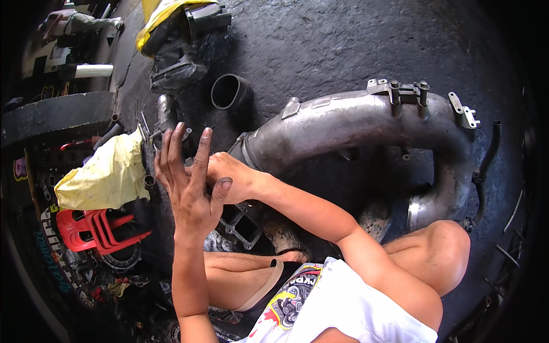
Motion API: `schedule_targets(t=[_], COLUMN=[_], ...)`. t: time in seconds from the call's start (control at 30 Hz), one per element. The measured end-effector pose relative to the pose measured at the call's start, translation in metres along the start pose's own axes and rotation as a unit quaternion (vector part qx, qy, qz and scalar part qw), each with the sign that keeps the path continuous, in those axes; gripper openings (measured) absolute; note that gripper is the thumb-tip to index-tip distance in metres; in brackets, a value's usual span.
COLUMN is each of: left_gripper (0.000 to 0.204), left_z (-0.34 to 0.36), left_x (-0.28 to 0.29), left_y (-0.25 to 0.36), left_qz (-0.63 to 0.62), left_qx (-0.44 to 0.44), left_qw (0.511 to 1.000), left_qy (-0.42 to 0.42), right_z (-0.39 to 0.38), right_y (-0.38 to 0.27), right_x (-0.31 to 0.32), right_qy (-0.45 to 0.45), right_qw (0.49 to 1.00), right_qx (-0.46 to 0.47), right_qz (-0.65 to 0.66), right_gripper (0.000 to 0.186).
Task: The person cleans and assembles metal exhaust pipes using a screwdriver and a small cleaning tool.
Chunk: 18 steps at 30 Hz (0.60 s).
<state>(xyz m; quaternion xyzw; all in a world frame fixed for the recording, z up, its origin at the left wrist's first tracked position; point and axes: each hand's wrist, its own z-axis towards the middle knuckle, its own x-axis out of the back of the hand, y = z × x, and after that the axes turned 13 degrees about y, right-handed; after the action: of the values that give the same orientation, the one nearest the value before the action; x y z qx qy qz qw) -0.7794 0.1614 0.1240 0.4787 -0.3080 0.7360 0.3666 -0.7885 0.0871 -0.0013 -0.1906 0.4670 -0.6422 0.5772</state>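
My left hand (191,191) is raised with its fingers stretched out and spread, and nothing is in it. Dark grime marks its fingertips. Just behind it is my right hand (231,177), its fingers curled and mostly hidden by the left, so what it may hold does not show. To the right of both hands, a large curved metal pipe (343,123) lies on the dark floor, with bolts (423,94) standing up from its bracket. Below the hands, a metal flange with square openings (246,227) shows between my legs.
A short black tube (230,92) stands beyond my hands. A pale yellow cloth (106,177) and a red plastic chair (106,231) are at the left. A bright yellow sheet (166,20) covers dark parts at the far side. A black corrugated hose (490,154) lies at the right.
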Motion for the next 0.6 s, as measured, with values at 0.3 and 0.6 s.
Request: schedule_targets(t=[0.3, 0.6], left_gripper=[0.071, 0.069], left_z=[0.003, -0.003], left_x=[-0.007, -0.006], left_y=[0.006, 0.004], left_qz=[-0.043, -0.038], left_qx=[0.012, 0.024], left_qw=[0.999, 0.999], left_qy=[0.018, 0.012], right_z=[-0.036, -0.017], right_y=[-0.017, 0.005], right_x=[-0.043, -0.025], right_qy=[0.329, 0.209], right_qw=[0.944, 0.977], right_qx=[-0.016, 0.046], right_qz=[-0.02, 0.011], right_gripper=[0.015, 0.021])
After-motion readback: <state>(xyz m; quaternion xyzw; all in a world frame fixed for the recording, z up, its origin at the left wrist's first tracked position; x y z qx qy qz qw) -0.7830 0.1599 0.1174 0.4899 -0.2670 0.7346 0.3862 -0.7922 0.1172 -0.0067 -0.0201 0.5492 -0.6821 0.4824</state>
